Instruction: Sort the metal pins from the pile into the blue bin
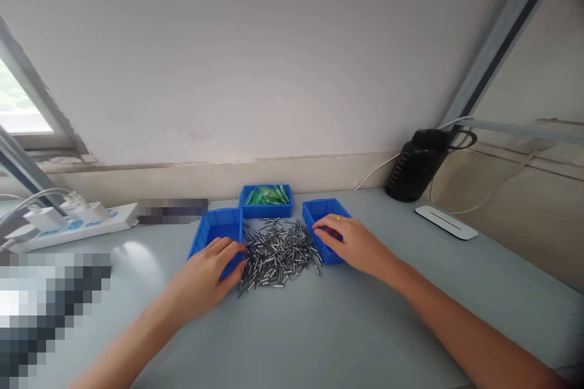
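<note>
A loose pile of thin metal pins (278, 252) lies on the table between two blue plastic bins. My left hand (210, 276) reaches to the pile's left edge, thumb and fingers apart, in front of the left blue bin (197, 240). My right hand (349, 240) is over the right blue bin (335, 256), fingers bent toward the pile; I see no pin in it. Its thumb and fingertips are close, with a gap behind them. The forearm and hand cover part of each bin's inside.
Behind the pile, a third blue bin (266, 211) holds green packets (268, 195). A white power strip (86, 228) with plugs sits at left. At right stand a black water bottle (417, 164) and a flat white device (446, 222). A wall (274, 73) closes the back.
</note>
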Demonstrator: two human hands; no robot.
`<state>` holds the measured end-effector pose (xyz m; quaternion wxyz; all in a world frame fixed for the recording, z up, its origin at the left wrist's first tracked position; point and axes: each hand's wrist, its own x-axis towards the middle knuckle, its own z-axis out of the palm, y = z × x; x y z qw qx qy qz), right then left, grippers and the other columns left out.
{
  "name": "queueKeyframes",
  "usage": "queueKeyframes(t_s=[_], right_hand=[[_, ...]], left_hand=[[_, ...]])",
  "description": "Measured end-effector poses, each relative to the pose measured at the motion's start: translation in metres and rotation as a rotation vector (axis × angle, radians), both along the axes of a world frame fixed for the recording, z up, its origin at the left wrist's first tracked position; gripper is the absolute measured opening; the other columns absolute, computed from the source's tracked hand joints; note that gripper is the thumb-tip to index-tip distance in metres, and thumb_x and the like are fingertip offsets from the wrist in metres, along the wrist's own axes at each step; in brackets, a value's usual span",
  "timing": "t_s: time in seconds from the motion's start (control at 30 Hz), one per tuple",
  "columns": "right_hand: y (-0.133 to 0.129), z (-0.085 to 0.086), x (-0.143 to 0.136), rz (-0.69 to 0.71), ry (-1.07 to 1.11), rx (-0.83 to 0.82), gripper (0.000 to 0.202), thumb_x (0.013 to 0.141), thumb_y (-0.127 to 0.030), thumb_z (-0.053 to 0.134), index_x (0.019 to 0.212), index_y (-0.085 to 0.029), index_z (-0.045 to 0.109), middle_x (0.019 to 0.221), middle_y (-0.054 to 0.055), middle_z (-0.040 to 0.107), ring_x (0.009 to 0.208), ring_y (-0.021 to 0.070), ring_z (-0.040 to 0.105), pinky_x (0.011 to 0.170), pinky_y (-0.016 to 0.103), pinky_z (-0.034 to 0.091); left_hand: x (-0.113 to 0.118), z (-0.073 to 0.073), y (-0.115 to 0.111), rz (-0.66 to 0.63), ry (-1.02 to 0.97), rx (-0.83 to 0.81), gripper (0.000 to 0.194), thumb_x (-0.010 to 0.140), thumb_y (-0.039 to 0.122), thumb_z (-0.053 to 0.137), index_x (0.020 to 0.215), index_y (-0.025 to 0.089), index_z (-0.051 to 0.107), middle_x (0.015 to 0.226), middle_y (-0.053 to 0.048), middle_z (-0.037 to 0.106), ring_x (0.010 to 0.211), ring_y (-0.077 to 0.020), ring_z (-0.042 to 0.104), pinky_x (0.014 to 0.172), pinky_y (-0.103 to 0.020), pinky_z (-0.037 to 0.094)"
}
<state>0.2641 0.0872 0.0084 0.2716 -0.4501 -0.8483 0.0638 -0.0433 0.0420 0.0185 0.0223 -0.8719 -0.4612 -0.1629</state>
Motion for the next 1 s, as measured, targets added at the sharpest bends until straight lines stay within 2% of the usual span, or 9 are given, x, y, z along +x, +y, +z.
queueKeyframes(t_s=[0.23, 0.4, 0.47, 0.6, 0.73, 1.0], right_hand=[[-0.003, -0.003, -0.001, 0.044, 0.041, 0.029, 0.018, 0.095, -0.024, 0.045, 0.095, -0.022, 0.062, 0.1, 0.005, 0.066, 0.083, 0.0181, 0.062, 0.074, 0.034, 0.05], [-0.009, -0.003, -0.005, 0.071, 0.058, 0.109, 0.017, 0.095, -0.022, 0.045, 0.099, -0.022, 0.062, 0.105, 0.007, 0.065, 0.1, 0.0226, 0.058, 0.089, 0.04, 0.047], [-0.014, -0.001, -0.009, 0.096, 0.085, 0.154, 0.017, 0.095, -0.022, 0.045, 0.099, -0.021, 0.062, 0.104, 0.008, 0.064, 0.101, 0.0226, 0.056, 0.09, 0.041, 0.047], [-0.027, 0.003, -0.017, 0.197, 0.17, 0.198, 0.017, 0.095, -0.02, 0.045, 0.098, -0.022, 0.062, 0.096, 0.007, 0.066, 0.091, 0.0204, 0.059, 0.083, 0.038, 0.05], [-0.033, 0.001, -0.02, 0.294, 0.189, 0.143, 0.018, 0.094, -0.019, 0.045, 0.102, -0.022, 0.061, 0.094, 0.006, 0.066, 0.086, 0.0176, 0.062, 0.077, 0.032, 0.051], [-0.035, -0.005, -0.021, 0.359, 0.135, 0.029, 0.021, 0.093, -0.018, 0.045, 0.103, -0.021, 0.063, 0.08, 0.002, 0.064, 0.065, 0.0126, 0.057, 0.061, 0.026, 0.045]], left_hand=[[0.004, 0.001, 0.0, -0.03, -0.015, 0.03, 0.021, 0.095, 0.029, 0.04, 0.101, 0.021, 0.059, 0.094, -0.004, 0.064, 0.087, -0.0205, 0.061, 0.076, -0.032, 0.049], [0.004, -0.001, 0.0, -0.044, -0.004, 0.058, 0.024, 0.095, 0.03, 0.04, 0.102, 0.02, 0.06, 0.094, -0.005, 0.064, 0.085, -0.0209, 0.06, 0.076, -0.033, 0.049], [0.003, -0.002, 0.001, -0.049, -0.003, 0.054, 0.024, 0.096, 0.03, 0.039, 0.102, 0.02, 0.06, 0.094, -0.006, 0.064, 0.087, -0.0211, 0.06, 0.076, -0.034, 0.049], [0.003, -0.002, 0.001, -0.06, -0.006, 0.052, 0.024, 0.096, 0.028, 0.039, 0.103, 0.02, 0.061, 0.094, -0.005, 0.063, 0.087, -0.0211, 0.059, 0.076, -0.034, 0.049], [0.003, -0.002, 0.0, -0.068, -0.01, 0.068, 0.025, 0.096, 0.029, 0.039, 0.102, 0.019, 0.062, 0.092, -0.006, 0.064, 0.086, -0.0212, 0.06, 0.076, -0.034, 0.049], [0.006, -0.001, -0.002, -0.07, 0.012, 0.181, 0.025, 0.096, 0.028, 0.04, 0.099, 0.019, 0.063, 0.087, -0.005, 0.062, 0.079, -0.0202, 0.058, 0.073, -0.034, 0.048]])
